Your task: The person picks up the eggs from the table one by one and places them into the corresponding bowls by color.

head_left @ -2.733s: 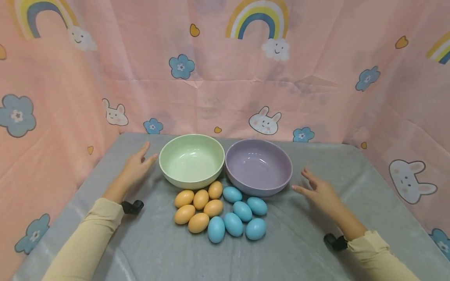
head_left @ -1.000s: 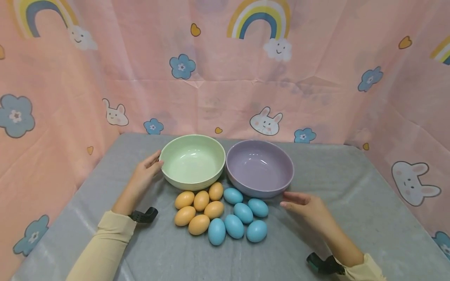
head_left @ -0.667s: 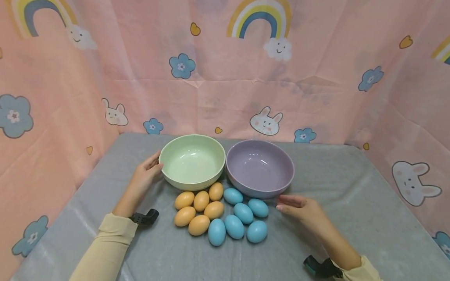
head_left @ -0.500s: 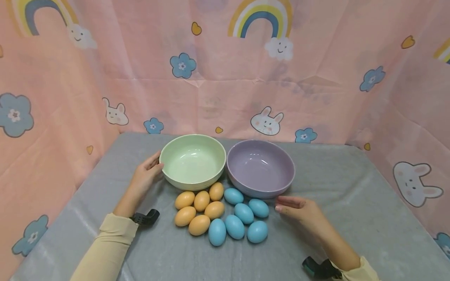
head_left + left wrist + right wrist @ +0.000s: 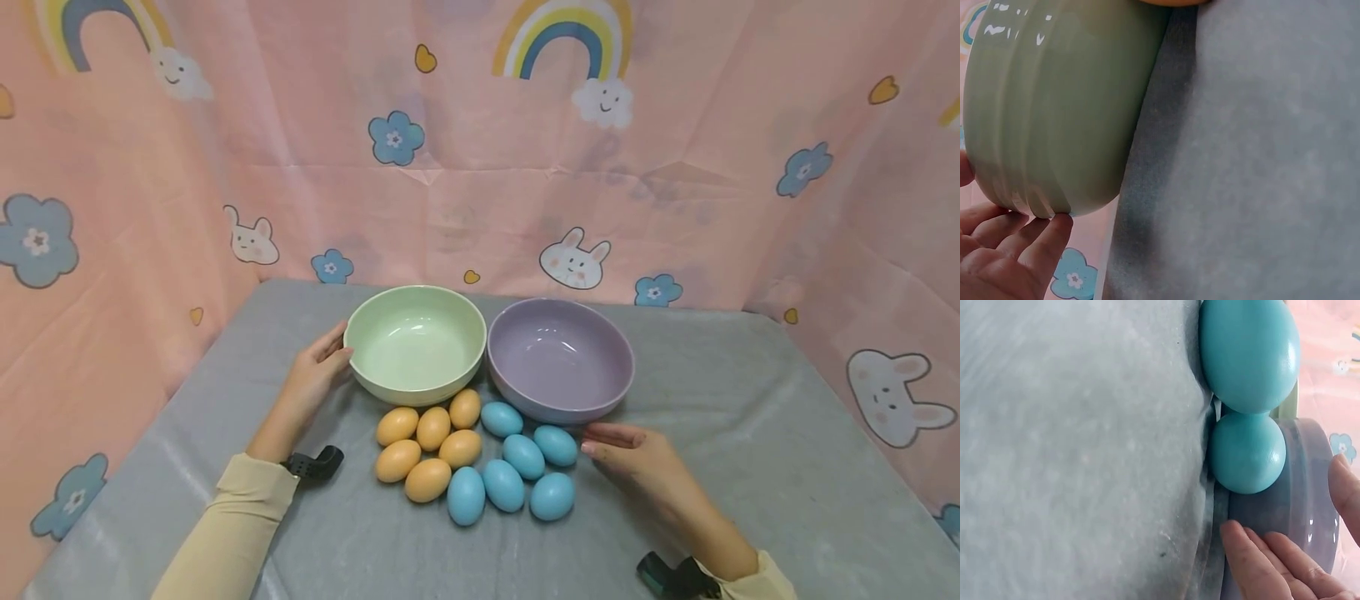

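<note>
Touched green bowl (image 5: pixel 416 343) at nine o'clock with straight-fingered, ungripping left hand (image 5: pixel 315 373); held right hand (image 5: pixel 639 454) empty, straight-fingered too, near purple bowl (image 5: pixel 561 360) at five o'clock; had orange eggs (image 5: pixel 433 429) and blue eggs (image 5: pixel 523 457) at bowls' six o'clock.

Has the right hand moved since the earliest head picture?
Yes. Against the purple bowl in the head view, the right hand has shifted left and nearer the camera, to the bowl's near-right side.
</note>
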`<state>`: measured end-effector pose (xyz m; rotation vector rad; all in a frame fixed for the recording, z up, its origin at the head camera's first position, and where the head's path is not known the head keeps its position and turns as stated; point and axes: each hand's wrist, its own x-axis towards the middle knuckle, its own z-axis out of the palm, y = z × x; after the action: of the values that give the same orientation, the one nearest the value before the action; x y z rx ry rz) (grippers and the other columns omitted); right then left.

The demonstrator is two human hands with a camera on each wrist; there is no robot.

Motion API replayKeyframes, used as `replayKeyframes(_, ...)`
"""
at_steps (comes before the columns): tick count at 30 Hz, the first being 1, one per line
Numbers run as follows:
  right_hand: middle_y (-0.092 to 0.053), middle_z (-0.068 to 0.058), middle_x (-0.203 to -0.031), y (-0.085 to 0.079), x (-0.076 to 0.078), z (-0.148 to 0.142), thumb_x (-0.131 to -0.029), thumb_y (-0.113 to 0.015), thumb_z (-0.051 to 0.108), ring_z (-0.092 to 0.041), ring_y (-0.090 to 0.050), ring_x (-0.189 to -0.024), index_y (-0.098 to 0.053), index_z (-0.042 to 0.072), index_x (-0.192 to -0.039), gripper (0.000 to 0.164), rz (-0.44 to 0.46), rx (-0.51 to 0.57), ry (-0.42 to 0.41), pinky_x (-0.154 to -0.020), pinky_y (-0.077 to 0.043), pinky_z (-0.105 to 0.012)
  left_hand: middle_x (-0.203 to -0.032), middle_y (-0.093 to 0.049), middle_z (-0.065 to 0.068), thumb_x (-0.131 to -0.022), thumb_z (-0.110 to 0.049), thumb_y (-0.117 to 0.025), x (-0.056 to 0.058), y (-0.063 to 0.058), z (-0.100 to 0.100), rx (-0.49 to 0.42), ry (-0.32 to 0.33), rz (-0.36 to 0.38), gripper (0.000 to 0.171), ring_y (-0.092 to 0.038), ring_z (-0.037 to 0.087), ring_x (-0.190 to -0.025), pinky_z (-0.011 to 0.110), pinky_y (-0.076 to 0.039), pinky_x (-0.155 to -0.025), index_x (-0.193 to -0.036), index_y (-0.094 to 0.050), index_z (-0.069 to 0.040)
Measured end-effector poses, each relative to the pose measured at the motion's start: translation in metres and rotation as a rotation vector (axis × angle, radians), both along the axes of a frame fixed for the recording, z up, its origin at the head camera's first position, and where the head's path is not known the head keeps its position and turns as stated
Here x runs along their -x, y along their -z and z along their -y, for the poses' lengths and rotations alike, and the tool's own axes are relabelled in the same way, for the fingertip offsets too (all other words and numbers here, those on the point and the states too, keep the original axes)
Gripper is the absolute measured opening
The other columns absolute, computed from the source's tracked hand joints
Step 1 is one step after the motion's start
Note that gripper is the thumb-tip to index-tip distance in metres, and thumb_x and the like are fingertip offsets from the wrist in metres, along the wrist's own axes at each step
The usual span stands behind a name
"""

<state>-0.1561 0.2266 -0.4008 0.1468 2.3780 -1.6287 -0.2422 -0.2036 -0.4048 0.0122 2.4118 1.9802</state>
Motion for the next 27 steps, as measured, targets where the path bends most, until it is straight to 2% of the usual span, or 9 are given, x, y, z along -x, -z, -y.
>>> replayKeyframes(5, -0.065, -0.020, -0.130, 0.003, 0.000, 0.002, -0.089, -0.076, 0.020, 0.007, -0.064, -0.097, -0.055, -0.011, -0.134, 0.058, 0.012, 0.031, 0.009, -0.083, -0.054, -0.013, -0.164, -0.027, 0.007, -0.104, -0.022, -0.050, 0.000, 0.001, -0.001, 0.006, -0.004, -0.003, 0.060, -0.029, 0.023, -0.150, 0.040, -0.039, -0.116, -0.159, -0.025, -0.015)
replayKeyframes(11, -0.067, -0.018, -0.128, 0.006, 0.003, 0.005, -0.089, -0.076, 0.020, 0.006, -0.064, -0.097, -0.058, -0.011, -0.132, 0.057, 0.022, 0.062, 0.002, -0.085, -0.055, -0.014, -0.164, -0.027, 0.006, -0.104, -0.021, -0.049, 0.000, 0.001, -0.001, 0.002, -0.007, -0.002, 0.059, -0.029, 0.021, -0.150, 0.031, -0.041, -0.114, -0.158, -0.026, -0.015)
replayKeyframes(17, -0.066, -0.018, -0.129, 0.010, 0.004, 0.005, -0.089, -0.076, 0.017, 0.003, -0.065, -0.101, -0.056, -0.012, -0.133, 0.057, 0.041, 0.114, -0.007, -0.090, -0.058, -0.020, -0.165, -0.026, 0.006, -0.105, -0.022, -0.048, 0.000, 0.002, 0.000, -0.006, 0.005, -0.002, 0.059, -0.028, 0.022, -0.151, 0.041, -0.039, -0.117, -0.159, -0.024, -0.016)
replayKeyframes(27, -0.062, -0.022, -0.135, 0.012, 0.005, 0.003, -0.090, -0.074, 0.016, 0.003, -0.064, -0.103, -0.051, -0.015, -0.136, 0.060, 0.053, 0.164, -0.033, -0.091, -0.057, -0.020, -0.165, -0.025, 0.003, -0.105, -0.024, -0.048, 0.003, 0.004, 0.001, 0.007, 0.008, -0.016, 0.061, -0.024, 0.020, -0.152, 0.042, -0.033, -0.121, -0.159, -0.023, -0.014)
